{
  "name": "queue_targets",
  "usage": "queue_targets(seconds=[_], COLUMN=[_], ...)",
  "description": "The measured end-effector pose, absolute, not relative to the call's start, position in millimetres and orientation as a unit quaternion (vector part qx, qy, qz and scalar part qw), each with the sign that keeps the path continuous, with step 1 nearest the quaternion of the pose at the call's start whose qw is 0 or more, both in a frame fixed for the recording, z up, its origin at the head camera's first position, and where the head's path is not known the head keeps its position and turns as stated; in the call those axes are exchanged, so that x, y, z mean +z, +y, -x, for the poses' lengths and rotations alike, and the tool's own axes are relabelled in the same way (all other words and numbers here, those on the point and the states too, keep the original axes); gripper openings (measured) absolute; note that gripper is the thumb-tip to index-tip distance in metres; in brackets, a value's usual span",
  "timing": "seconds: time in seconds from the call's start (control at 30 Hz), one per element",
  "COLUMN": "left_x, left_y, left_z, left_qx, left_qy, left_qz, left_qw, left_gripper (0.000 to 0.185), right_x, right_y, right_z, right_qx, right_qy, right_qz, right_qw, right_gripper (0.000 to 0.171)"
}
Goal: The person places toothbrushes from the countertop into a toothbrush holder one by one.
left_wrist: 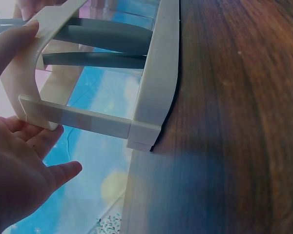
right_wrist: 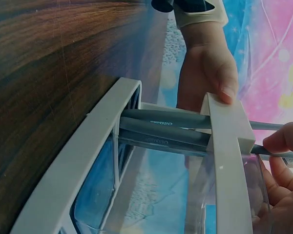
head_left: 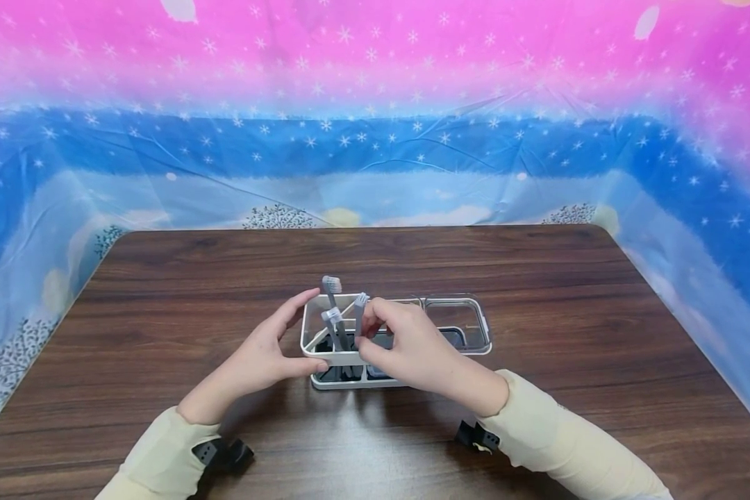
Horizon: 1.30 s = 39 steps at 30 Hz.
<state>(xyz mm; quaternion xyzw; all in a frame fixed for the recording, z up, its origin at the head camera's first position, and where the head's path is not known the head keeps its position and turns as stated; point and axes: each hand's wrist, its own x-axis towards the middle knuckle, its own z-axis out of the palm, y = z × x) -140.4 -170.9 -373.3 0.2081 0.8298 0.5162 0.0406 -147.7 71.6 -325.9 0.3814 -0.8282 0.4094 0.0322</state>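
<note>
A two-tier toothbrush holder [head_left: 344, 358], white with clear parts, stands upright on the table. My left hand [head_left: 262, 351] grips its left end by the upper frame, thumb on the front rim and fingers at the back. My right hand [head_left: 412, 344] pinches a grey toothbrush [head_left: 360, 316] below its head, between thumb and forefinger. That brush stands upright in the holder's left part. Beside it are two more grey toothbrushes, one with its head [head_left: 332, 285] raised higher at the back, the other [head_left: 331, 317] in front. In the right wrist view their handles [right_wrist: 166, 119] pass down through the upper frame.
A clear rectangular section [head_left: 469, 323] with a pale rim forms the holder's right side. The dark wooden table [head_left: 162, 292] extends around it. Behind hangs a pink and blue snowflake cloth [head_left: 375, 139]. Black straps [head_left: 221, 455] sit at both wrists.
</note>
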Motion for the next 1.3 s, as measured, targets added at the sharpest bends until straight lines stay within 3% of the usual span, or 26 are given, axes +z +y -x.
queue_targets(seconds=[1.0,1.2,1.3], left_x=[-372,-371,-372], left_y=[-171,-174,-178], left_z=[142,140,140], left_qx=[0.519,0.512,0.507], left_qy=[0.828,0.833,0.834], left_qz=[-0.206,-0.205,-0.211], left_qw=[0.045,0.054,0.054], left_gripper=[0.091,0.098,0.105], right_x=[-331,-328,-324], right_y=[74,80,88], right_z=[142,143,146], right_qx=[0.390,0.395,0.392], right_qy=[-0.827,-0.818,-0.817], right_qz=[-0.401,-0.415,-0.417], right_qw=[0.059,0.056,0.066], right_gripper=[0.012,0.009,0.015])
